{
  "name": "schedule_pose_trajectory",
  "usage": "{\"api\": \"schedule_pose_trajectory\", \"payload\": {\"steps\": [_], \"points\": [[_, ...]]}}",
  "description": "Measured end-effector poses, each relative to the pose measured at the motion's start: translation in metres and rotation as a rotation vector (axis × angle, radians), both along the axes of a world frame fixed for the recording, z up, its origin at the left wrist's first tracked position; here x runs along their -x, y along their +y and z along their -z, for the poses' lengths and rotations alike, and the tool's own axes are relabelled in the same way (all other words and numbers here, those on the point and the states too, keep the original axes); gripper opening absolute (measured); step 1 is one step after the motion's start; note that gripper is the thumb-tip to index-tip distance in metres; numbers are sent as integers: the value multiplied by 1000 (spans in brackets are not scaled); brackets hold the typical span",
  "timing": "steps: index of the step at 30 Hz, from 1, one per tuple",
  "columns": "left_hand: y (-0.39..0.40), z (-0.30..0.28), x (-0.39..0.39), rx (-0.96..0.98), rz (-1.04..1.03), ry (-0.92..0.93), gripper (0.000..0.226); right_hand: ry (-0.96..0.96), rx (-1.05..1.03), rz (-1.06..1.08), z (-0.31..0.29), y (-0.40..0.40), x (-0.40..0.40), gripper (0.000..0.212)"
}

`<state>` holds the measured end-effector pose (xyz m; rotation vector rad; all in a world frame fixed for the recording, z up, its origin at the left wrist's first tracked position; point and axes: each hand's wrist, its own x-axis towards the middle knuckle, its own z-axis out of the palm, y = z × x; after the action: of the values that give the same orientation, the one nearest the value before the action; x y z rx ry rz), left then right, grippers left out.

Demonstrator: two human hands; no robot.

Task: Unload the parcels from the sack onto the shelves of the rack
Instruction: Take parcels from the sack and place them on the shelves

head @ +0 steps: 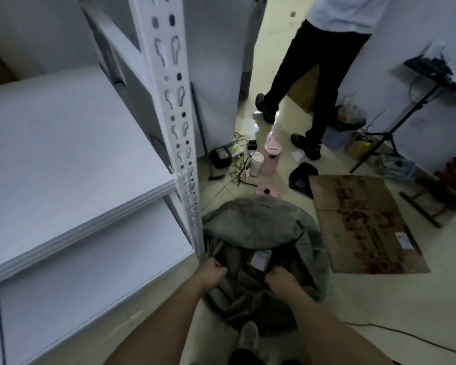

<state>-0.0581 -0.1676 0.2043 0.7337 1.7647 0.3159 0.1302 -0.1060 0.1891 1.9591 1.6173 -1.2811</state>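
Head view: at bottom centre of the frame, a person's left hand (213, 273) and right hand (279, 281) each grip the rim of the grey sack (258, 227) on the floor, spreading its mouth. A dark parcel (259, 260) with a pale label lies inside, between the hands. The step looks like opening up; next, one hand must likely release and reach in. The white rack (169, 101) fills the left, its post touching the sack; its shelves (63, 143) show bare boards. Floor clutter and another person's legs (308, 101) crowd the upper right.
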Motion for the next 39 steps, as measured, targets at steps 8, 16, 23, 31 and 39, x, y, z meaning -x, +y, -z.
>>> {"api": "schedule_pose_trajectory", "payload": {"steps": [8,16,23,31,39], "points": [[67,155,-44,35,100,19,48,-23,-15,210,173,46,-49,50],[98,355,-67,-71,158,40,43,-92,-104,317,386,78,-60,63],[101,465,-57,-128,118,50,44,-213,-134,406,497,91,-66,94],[94,505,-49,-146,122,65,43,-234,-164,487,539,113,-62,98],[89,517,-48,-159,124,51,43,-229,-214,564,554,119,-67,83]]}}
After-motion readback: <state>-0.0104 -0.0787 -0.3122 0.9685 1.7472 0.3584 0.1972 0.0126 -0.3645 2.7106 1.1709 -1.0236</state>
